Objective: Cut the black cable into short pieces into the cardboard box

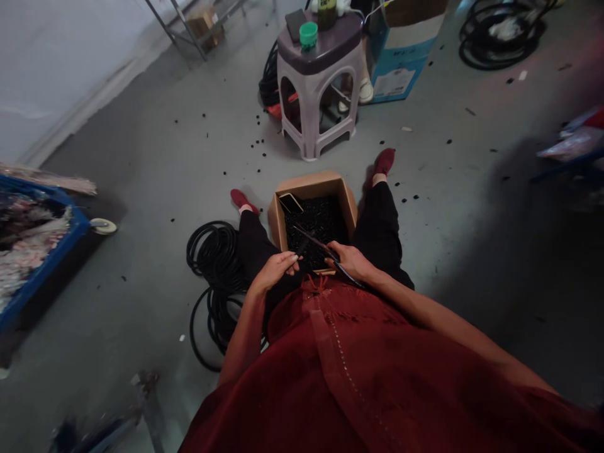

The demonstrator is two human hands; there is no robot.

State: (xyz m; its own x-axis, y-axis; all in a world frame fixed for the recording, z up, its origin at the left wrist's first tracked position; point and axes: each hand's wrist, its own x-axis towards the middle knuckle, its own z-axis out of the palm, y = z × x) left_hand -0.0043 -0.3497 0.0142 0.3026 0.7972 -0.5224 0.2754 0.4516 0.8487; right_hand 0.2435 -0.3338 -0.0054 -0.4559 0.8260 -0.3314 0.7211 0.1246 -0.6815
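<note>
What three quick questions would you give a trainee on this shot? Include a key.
1. True or false: the phone lies on the floor, outside the cardboard box.
2. What stands on the floor beyond the box? A. a plastic stool B. a ladder C. a red bucket
3. What does the person's right hand hold over the box?

Key: 1. False, it lies inside the box. 2. A. 3. A length of black cable.
</note>
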